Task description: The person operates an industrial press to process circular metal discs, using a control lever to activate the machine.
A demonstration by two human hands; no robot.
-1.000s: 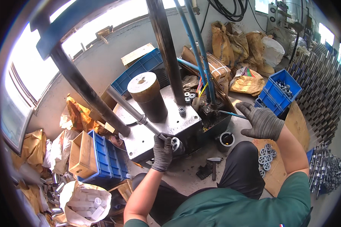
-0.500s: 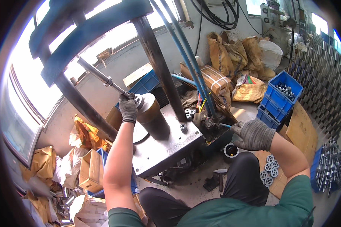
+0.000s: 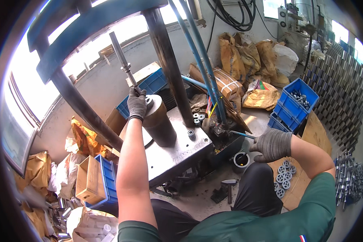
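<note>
In a grey knitted glove, my left hand (image 3: pixel 137 105) is closed round the lower end of a stepped metal shaft (image 3: pixel 120 52) with a collar partway along. The shaft leans a little left, above a press. Right beside that hand, a thick dark cylinder (image 3: pixel 161 127) stands upright on the press table (image 3: pixel 171 155), with a ring-shaped part (image 3: pixel 149 103) on its top. My right hand (image 3: pixel 273 145), gloved alike, is closed at the end of a thin blue lever (image 3: pixel 243 134). Its palm side is hidden.
Small bearings (image 3: pixel 191 134) sit on the press table's right corner. A dark post (image 3: pixel 167 60) rises behind. On the floor are a hammer (image 3: pixel 229 182), a round pot (image 3: pixel 241 159) and spoked metal wheels (image 3: pixel 284 177) on cardboard. Blue crates (image 3: pixel 298 99) stand at right.
The shaft has swung from a strong left lean to nearly upright, still in my left hand. My right hand has shifted slightly right with the lever. The view has moved a little.
</note>
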